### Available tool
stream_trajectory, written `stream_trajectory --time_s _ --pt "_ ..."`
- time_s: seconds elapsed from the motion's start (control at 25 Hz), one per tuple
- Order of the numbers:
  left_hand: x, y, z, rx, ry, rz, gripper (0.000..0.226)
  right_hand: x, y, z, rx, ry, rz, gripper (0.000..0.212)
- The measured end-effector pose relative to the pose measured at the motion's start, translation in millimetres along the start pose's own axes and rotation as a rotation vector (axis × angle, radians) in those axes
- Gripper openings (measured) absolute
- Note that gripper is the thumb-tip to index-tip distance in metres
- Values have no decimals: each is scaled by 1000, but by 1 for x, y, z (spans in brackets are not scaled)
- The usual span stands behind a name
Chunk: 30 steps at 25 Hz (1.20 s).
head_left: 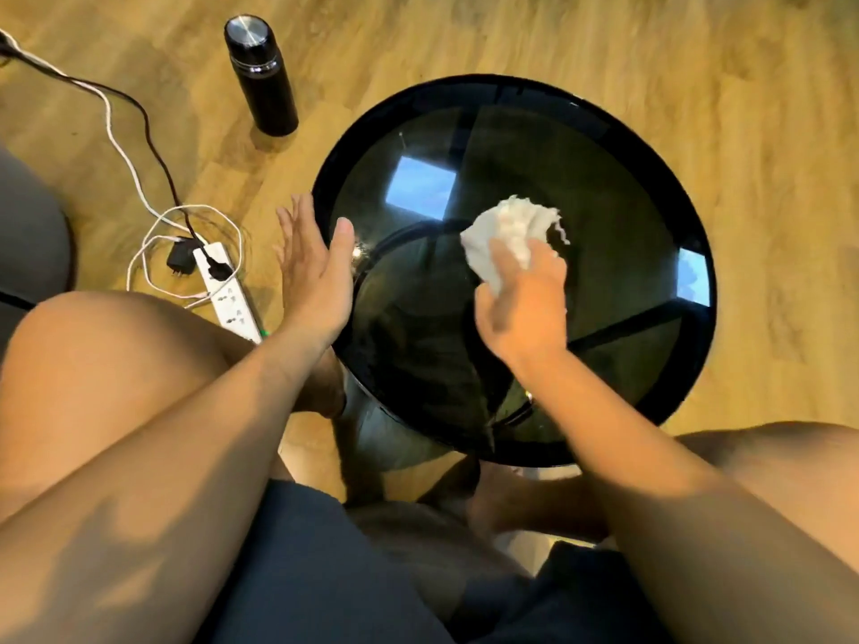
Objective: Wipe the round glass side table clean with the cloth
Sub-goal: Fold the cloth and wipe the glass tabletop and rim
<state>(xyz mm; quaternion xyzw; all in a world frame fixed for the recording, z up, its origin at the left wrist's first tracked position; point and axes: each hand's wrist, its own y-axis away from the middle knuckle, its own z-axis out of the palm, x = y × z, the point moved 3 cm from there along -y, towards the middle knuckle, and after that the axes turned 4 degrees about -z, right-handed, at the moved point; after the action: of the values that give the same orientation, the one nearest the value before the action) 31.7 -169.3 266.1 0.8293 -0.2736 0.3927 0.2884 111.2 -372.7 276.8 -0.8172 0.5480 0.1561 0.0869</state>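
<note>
The round glass side table (618, 188) with a dark rim stands in front of me on a wooden floor. A crumpled white cloth (509, 234) lies on the glass near its middle. My right hand (523, 309) grips the cloth from the near side and presses it onto the glass. My left hand (313, 267) is at the table's left rim, fingers apart, thumb over the edge of the glass, palm against the rim's outer side. It holds nothing.
A black flask (260, 74) stands on the floor behind the table's left. A white power strip (230, 295) with tangled black and white cables (139, 178) lies left of the table. My bare knees flank the table's near edge.
</note>
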Motion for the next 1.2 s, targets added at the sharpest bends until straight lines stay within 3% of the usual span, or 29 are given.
stream_trajectory --time_s 0.16,0.28,0.36,0.52,0.6,0.76,0.84,1.0,1.08,1.2 --pt "0 5 0 14 -167 387 57 -101 39 42 -149 -25 -415 55" --pt "1 8 7 -41 -304 559 57 -74 16 30 -145 45 -632 47" --pt "1 13 13 -32 -315 536 57 -14 -12 8 -64 124 -508 52" --pt "-2 9 8 16 -227 444 56 169 -67 -71 9 316 26 62" --pt "-4 8 6 25 -197 431 58 198 -72 -92 -19 286 140 64" --pt "-2 9 1 9 -44 340 58 119 -75 -57 126 176 212 58" --pt "1 9 -5 -38 48 327 57 41 -70 -17 119 145 22 53" --pt "-1 2 -16 -13 198 263 60 -123 -50 48 -135 17 -412 50" --pt "-3 -2 -23 50 278 167 66 -151 -37 52 -237 3 -508 44" --pt "-1 3 -21 37 229 153 55 -117 18 37 -280 45 -651 44"
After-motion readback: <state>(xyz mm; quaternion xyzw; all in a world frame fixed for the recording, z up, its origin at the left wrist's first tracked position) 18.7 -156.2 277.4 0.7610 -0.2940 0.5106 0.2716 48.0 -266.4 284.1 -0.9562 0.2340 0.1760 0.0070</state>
